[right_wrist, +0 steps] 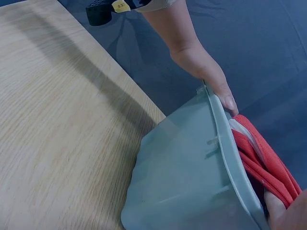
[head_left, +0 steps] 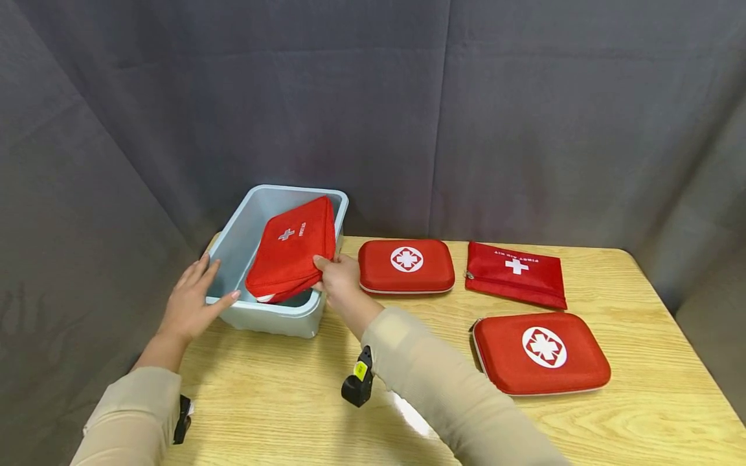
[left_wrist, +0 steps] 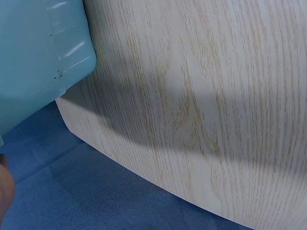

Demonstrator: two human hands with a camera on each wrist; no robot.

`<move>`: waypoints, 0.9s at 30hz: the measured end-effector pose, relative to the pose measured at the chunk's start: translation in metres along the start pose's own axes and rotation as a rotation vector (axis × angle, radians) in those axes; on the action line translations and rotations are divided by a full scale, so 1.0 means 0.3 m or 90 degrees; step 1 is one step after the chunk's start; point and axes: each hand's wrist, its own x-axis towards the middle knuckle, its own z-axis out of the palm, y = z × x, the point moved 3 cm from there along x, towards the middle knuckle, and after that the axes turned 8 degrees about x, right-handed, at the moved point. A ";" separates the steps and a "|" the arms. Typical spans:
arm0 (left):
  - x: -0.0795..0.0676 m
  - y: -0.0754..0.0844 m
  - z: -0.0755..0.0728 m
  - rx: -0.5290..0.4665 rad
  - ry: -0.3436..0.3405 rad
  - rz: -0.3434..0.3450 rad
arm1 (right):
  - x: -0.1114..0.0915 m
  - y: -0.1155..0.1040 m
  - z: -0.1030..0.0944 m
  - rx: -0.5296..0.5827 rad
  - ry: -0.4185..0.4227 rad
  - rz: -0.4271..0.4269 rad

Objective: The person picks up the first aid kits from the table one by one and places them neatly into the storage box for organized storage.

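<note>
A red soft first aid bag (head_left: 294,246) with a grey cross lies tilted in the mouth of the pale blue plastic bin (head_left: 265,320). My right hand (head_left: 340,281) pinches the bag's near right corner, thumb on top, just over the bin's rim. In the right wrist view the bag (right_wrist: 268,160) shows its red folds and a white edge past the rim. At the bin's near left corner, my left hand (head_left: 189,301) has its fingers spread and its thumb along the rim. The right wrist view also shows this left hand (right_wrist: 211,72) against the rim.
Right of the bin lies a red hard-shell first aid case (head_left: 381,259). Farther right are a flat red first aid pouch (head_left: 495,281) and a second hard-shell case (head_left: 507,353). All rest on the wooden table (head_left: 280,401). A grey curtain (head_left: 373,116) hangs behind.
</note>
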 end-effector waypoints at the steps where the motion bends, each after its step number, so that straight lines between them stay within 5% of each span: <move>1: 0.000 0.000 -0.001 0.001 0.000 0.000 | -0.002 0.002 0.006 -0.013 0.008 0.001; 14: -0.001 -0.002 -0.004 0.001 0.003 0.000 | 0.008 0.029 0.080 -0.240 0.091 -0.021; 27: -0.003 -0.004 -0.002 -0.003 -0.002 -0.003 | 0.016 0.029 0.091 -0.352 0.078 -0.007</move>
